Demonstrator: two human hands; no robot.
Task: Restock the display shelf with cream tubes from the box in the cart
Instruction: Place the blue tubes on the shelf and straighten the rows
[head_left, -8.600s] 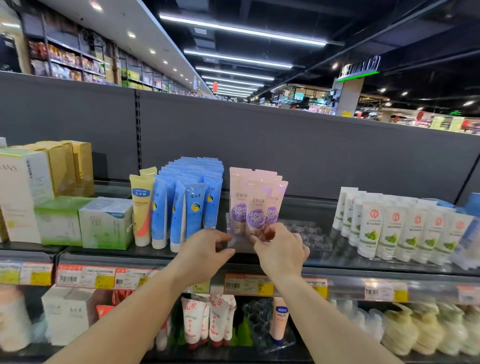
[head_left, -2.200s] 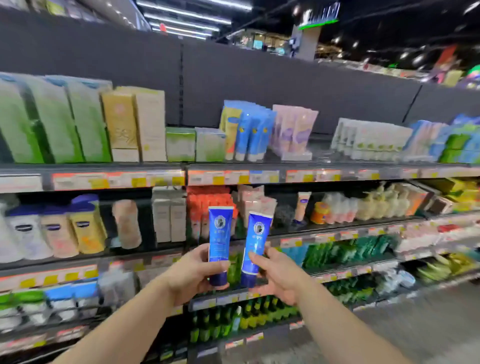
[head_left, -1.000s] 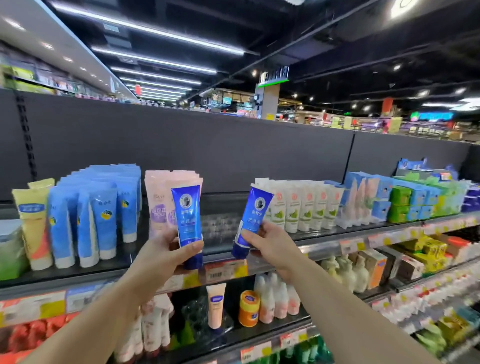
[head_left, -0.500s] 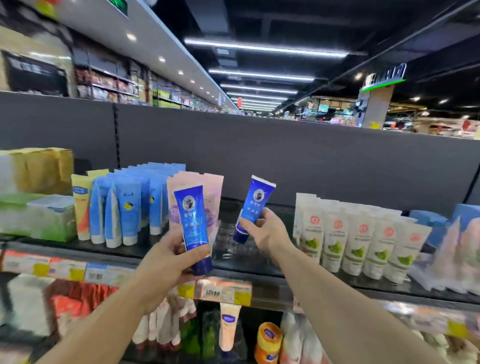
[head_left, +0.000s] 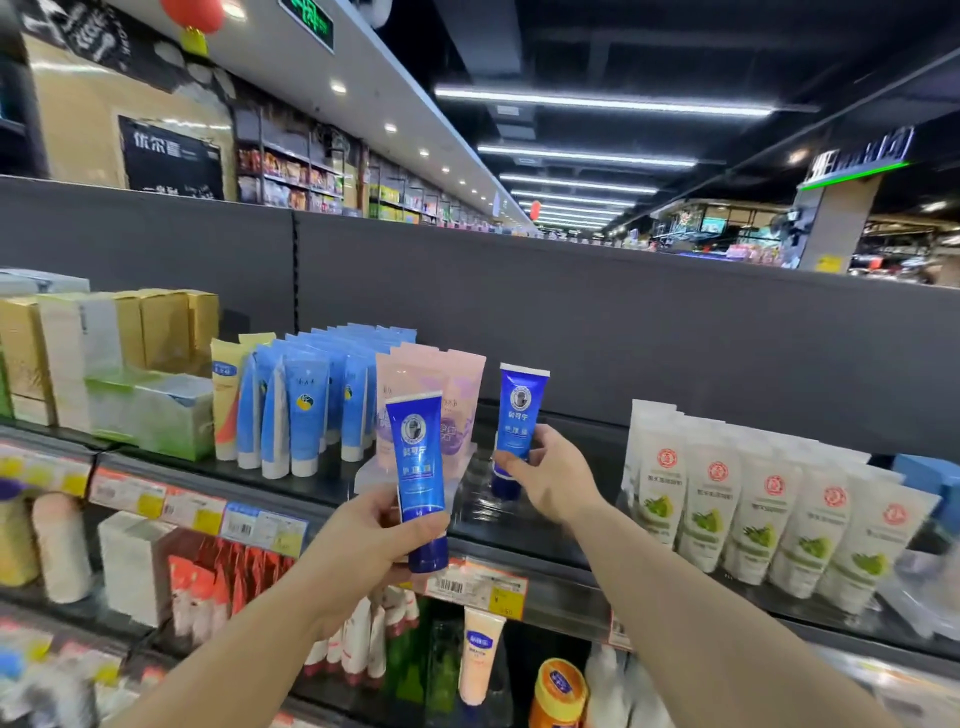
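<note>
Fingers of the right hand (head_left: 553, 475) pinch one dark blue tube (head_left: 519, 415) low on its body, cap down, over the open stretch of the top shelf (head_left: 524, 519) between the pink tubes (head_left: 441, 395) and the white tubes (head_left: 753, 499), while the left hand (head_left: 374, 530) grips a second blue tube (head_left: 420, 467) upright in front of the shelf edge. Set down on so small a cap, the right tube could tip into the pink tubes just beside it and knock them over. With both hands full, neither could steady a falling row.
</note>
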